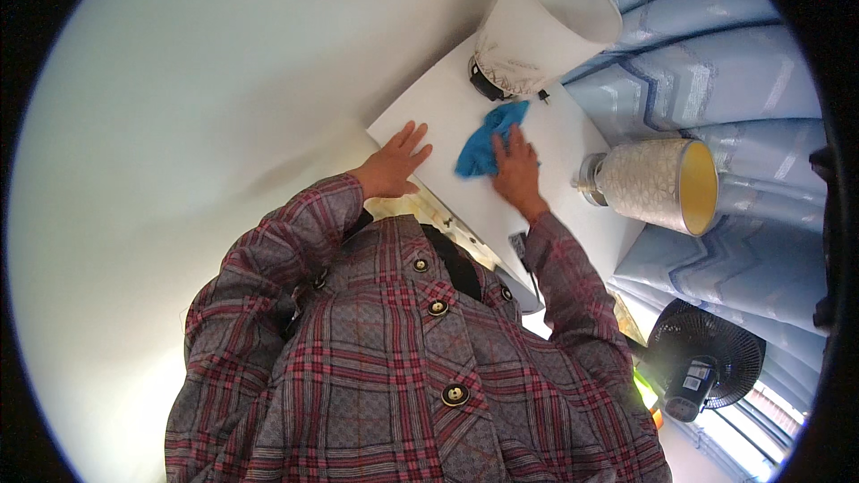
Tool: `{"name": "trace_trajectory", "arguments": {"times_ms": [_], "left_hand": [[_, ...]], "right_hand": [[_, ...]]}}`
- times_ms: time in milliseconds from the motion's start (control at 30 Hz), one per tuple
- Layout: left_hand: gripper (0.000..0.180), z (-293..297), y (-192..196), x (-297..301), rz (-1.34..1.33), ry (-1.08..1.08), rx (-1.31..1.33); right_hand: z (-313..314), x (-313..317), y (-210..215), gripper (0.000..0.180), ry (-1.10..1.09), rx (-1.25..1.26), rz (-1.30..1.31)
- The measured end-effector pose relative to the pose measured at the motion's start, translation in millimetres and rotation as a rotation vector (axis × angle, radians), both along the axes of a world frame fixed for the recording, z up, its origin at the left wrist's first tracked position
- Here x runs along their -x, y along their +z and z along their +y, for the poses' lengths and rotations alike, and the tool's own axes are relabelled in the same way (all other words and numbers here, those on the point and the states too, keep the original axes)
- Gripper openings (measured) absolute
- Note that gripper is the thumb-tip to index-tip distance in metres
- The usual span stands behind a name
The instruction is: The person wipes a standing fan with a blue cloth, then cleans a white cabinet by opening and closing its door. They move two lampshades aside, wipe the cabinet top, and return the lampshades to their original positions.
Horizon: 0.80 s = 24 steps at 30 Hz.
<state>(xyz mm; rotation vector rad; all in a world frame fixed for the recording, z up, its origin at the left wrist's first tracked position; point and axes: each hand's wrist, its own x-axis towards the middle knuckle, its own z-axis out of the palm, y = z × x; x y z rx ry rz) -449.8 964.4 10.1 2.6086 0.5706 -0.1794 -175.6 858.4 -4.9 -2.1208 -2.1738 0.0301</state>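
Note:
A crumpled blue cloth [480, 150] lies on the white tabletop [438, 94]. My right hand [518, 174] presses on the cloth's right side, its fingers over the fabric. To the left, my left hand [394, 165] rests with spread fingers at the table's near left edge and holds nothing. Beyond the cloth stands a large white lampshade-like piece [541, 22] with a dark base and a patterned lower band. A small black piece [543, 96] sits beside that base.
A table lamp [649, 183] with a patterned shade and yellow lining is on the right. Blue curtains [698, 80] hang behind it. A black fan [702, 353] stands at lower right. A thin dark object [518, 245] lies near my right forearm. A pale wall [179, 107] borders the left.

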Motion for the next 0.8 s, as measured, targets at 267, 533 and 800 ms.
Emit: {"name": "trace_trajectory", "arguments": {"times_ms": [267, 533, 800], "left_hand": [[0.095, 17.5, -8.2, 31.4, 0.018, 0.327, -0.114], [0.097, 19.5, -8.6, 34.1, 0.079, 0.287, -0.066], [0.097, 12.9, -2.5, 54.4, 0.027, 0.277, 0.022]], "right_hand": [[-53.0, 22.2, 12.1, 0.071, -0.136, -0.002, 0.077], [46.4, 85.0, 2.1, 0.076, 0.069, -0.05, 0.093], [22.9, 97.0, 17.9, 0.064, 0.323, 0.156, 0.151]]}}
